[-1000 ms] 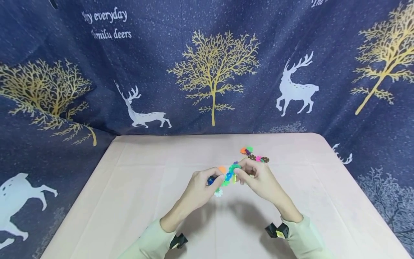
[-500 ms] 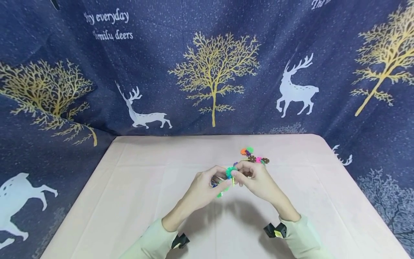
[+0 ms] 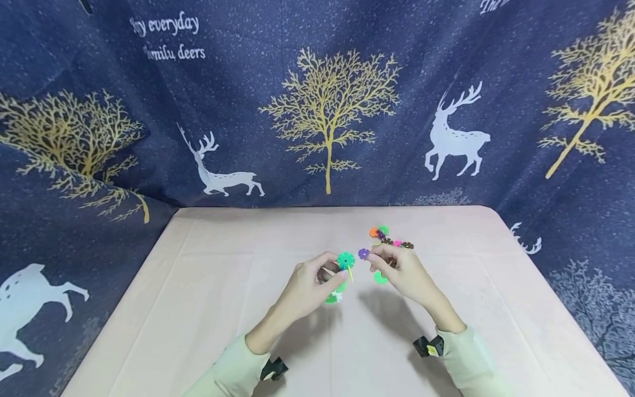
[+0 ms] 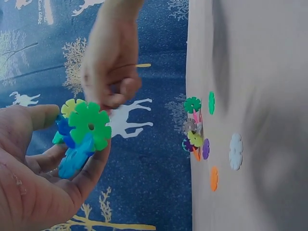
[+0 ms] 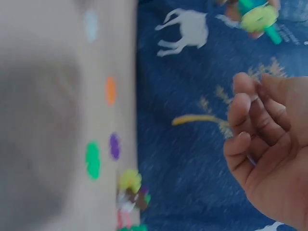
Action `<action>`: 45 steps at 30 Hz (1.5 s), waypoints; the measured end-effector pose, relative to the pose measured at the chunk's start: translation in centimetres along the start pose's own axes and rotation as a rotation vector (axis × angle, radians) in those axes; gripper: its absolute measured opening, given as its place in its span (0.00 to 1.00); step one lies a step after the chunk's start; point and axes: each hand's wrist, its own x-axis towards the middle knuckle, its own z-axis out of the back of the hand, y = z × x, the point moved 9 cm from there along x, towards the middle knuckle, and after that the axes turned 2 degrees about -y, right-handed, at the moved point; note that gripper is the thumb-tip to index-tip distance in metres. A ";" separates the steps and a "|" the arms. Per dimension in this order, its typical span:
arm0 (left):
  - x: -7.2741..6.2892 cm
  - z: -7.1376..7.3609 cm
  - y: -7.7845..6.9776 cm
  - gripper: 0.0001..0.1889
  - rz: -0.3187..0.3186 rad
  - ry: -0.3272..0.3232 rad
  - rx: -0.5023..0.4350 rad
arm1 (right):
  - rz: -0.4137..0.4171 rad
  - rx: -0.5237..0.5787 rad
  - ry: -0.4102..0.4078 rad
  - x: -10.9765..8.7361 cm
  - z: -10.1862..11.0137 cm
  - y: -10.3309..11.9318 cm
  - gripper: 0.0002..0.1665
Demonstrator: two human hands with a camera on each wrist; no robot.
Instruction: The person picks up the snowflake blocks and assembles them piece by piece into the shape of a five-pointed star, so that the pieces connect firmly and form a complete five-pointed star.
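Note:
My left hand [image 3: 310,284] pinches a cluster of joined plastic snowflake discs [image 4: 91,127] between thumb and fingers. In the left wrist view the cluster shows a green disc in front, with yellow, dark blue and light blue ones behind and below. My right hand [image 5: 269,130] hangs to the right of the cluster, apart from it, its fingers loosely curled and nothing visible between them. Close by its fingertips in the head view are a purple disc [image 3: 364,254] and a green disc [image 3: 381,277], both on the table.
Behind my right hand lies another joined group of discs [image 3: 387,241] in orange, green, brown and pink. A loose orange disc [image 4: 214,178] and a white disc [image 4: 236,151] lie on the pale table [image 3: 223,309]. A dark blue deer-print cloth [image 3: 223,110] hangs beyond the far edge.
My right hand has come off the cluster and drawn away to the right. The cluster stays in my left hand, turned so its green disc faces the head camera.

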 end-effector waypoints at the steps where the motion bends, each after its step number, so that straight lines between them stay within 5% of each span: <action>1: 0.0 0.0 0.1 0.11 0.004 0.000 -0.003 | 0.000 -0.040 0.001 0.0 0.0 -0.5 0.07; 7: -0.1 0.2 0.6 0.11 0.050 -0.004 -0.010 | -0.037 -0.209 0.073 0.0 -0.9 -3.9 0.11; 14: 0.1 0.6 0.8 0.09 0.074 -0.013 -0.009 | -0.054 -0.294 0.205 -0.3 -2.0 -6.5 0.20; 21: 0.1 0.8 1.2 0.09 0.117 -0.014 -0.007 | -0.116 -0.343 0.244 -0.7 -2.2 -7.9 0.17; 36: 0.2 0.7 1.5 0.15 0.152 0.012 -0.194 | -0.191 -0.279 0.218 -0.6 -1.5 -7.3 0.07; 45: 0.2 0.1 1.6 0.15 0.172 0.038 -0.348 | -0.119 -0.274 0.142 -0.1 0.0 -4.3 0.06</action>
